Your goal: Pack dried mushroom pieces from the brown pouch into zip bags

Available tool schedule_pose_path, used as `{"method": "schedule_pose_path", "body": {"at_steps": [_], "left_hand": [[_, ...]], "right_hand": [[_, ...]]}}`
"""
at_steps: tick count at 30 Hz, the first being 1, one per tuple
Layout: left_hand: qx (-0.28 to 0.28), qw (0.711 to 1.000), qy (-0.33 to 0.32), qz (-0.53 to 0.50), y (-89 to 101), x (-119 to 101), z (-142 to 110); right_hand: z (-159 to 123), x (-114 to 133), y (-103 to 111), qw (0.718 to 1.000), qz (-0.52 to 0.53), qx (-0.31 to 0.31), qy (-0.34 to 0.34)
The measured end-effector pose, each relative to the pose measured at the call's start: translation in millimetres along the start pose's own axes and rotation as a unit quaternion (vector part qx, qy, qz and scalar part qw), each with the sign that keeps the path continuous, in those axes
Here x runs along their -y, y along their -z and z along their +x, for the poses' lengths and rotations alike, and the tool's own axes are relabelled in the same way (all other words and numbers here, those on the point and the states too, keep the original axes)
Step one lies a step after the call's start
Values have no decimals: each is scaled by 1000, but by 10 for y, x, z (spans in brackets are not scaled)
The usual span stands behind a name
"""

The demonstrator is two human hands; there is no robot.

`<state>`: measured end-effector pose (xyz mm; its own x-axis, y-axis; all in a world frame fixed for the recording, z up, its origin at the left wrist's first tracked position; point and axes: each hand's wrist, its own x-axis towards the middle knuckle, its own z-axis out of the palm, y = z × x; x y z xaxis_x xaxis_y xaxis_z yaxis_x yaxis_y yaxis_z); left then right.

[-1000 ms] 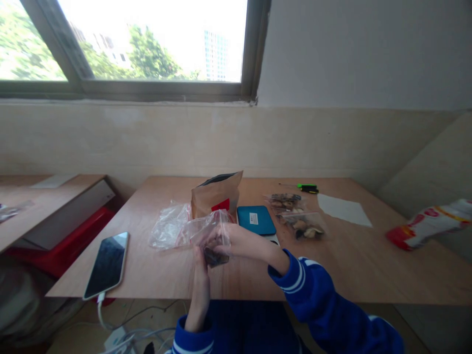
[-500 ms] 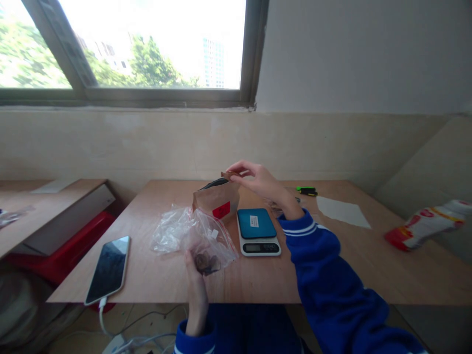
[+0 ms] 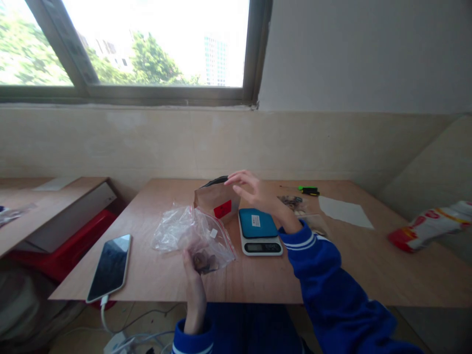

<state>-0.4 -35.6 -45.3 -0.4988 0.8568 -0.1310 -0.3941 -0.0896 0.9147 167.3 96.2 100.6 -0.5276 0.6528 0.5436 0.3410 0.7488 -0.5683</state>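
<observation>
My left hand (image 3: 194, 278) is closed on a clear zip bag (image 3: 222, 241) near the table's front edge. Dark brown dried pieces (image 3: 204, 263) lie in the bag's lower end. Behind it stands a brown paper pouch (image 3: 206, 199) with a red label, its dark-lined mouth open at the top. Over the pouch's right upper corner is my right hand (image 3: 254, 191), fingers apart and nothing seen in them; whether a fingertip touches the rim is unclear. Below that hand sits a digital kitchen scale (image 3: 261, 248) with a blue top.
Crumpled clear plastic bags (image 3: 171, 231) lie left of the zip bag. A charging phone (image 3: 110, 268) rests at the left. Beyond my right wrist are small filled bags (image 3: 293, 202), green-and-black tools (image 3: 309, 191), torn white paper (image 3: 344, 211) and a red-and-white bottle (image 3: 427, 226).
My right hand has let go of the pouch's rim and its fingers have spread. The zip bag stays in my left hand. The view has shifted slightly.
</observation>
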Motion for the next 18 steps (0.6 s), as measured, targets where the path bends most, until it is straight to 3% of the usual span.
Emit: {"method": "schedule_pose_path", "body": {"at_steps": [3,5,7,10,16,18], "left_hand": [[20,1000,-23,-7,-28,32,-6],[35,999,-41,-8,-51,47,-21],[60,997,-56,-6,-69,59,-36],[79,995,-59,2,-78,83,-51],[59,997,-46,13,-58,143,-47],[62,997,-45,18,-57,153,-48]], "right_hand": [[-193,253,-56,971,140,194,-19],[-297,337,-150,950,123,284,-23],[-372,352,-265,953,59,296,-29],[-436,318,-425,963,19,263,-54],[-533,241,-670,946,100,306,-27],[-567,194,-734,943,132,301,-46]]}}
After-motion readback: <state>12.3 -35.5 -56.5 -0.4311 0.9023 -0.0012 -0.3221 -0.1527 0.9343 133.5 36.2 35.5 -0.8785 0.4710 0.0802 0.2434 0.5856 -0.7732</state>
